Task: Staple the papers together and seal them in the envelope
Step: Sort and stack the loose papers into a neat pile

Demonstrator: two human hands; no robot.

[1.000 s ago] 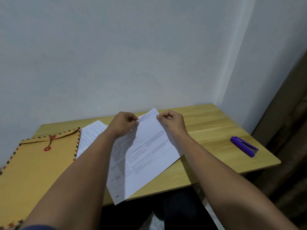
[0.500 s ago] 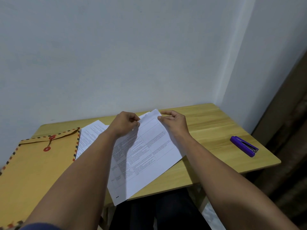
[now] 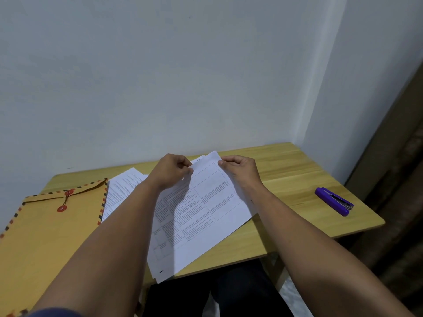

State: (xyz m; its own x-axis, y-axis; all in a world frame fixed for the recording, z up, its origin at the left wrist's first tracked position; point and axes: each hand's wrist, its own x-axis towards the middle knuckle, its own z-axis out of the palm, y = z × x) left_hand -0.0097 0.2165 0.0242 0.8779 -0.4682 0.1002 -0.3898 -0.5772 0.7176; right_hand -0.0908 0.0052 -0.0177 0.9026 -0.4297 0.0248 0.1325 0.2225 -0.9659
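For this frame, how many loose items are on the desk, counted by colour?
White: 2, the papers pinched at the top by the left hand and right hand, and a second paper pile beside the envelope.
Tan: 1, the envelope.
Purple: 1, the stapler.
Total: 4

Pale, plain wall [image 3: 183, 76] fills the upper view, meeting a second wall [image 3: 370, 88] at a corner on the right. Tucked into that corner sits a light wooden table [image 3: 286, 175], grain running lengthwise. Down the far right edge, a dark brown panel [image 3: 402, 179] slants. Soft, even light throughout.
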